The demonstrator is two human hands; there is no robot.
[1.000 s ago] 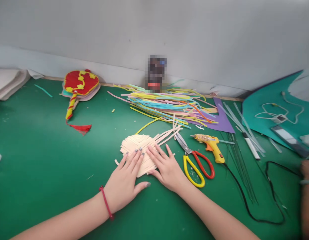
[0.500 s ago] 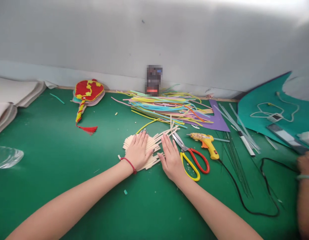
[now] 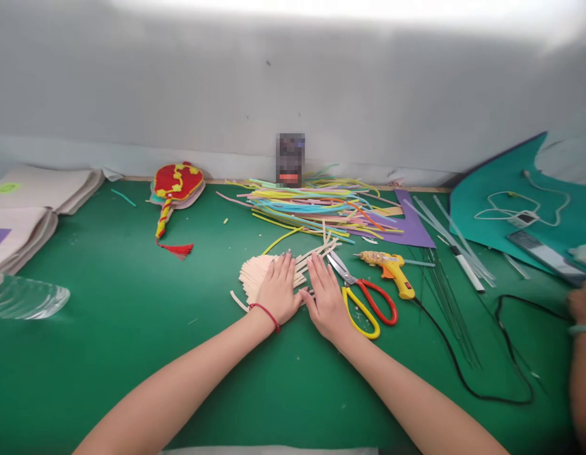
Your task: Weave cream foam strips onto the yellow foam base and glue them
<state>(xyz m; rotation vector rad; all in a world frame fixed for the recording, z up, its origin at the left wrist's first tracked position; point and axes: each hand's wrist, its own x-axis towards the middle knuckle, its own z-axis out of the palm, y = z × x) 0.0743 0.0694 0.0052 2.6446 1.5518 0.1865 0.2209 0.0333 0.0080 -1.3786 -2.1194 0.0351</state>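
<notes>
Pale cream strips, laid side by side in a rounded fan-like piece (image 3: 253, 273), lie on the green table. My left hand (image 3: 280, 287) rests flat across the right part of this piece, fingers stretched out and pointing away from me. Beside it, my right hand (image 3: 325, 292) lies flat with fingers extended over the strips' loose right ends; its thumb meets the left thumb. Part of the piece is hidden under both hands. Close to the right hand are scissors (image 3: 377, 302) with one red and one yellow handle, blades partly apart.
A yellow glue gun (image 3: 398, 273) with a black cord lies right of the scissors. Behind are a heap of coloured strips (image 3: 302, 205) and a purple sheet (image 3: 418, 227). A red fan (image 3: 177, 181) lies back left. Another person's hand (image 3: 583, 303) is at the right edge.
My left hand has slid right over the cream strips, towards my right hand, uncovering more of their left side. The thumbs now meet. The camera view has shifted slightly.
</notes>
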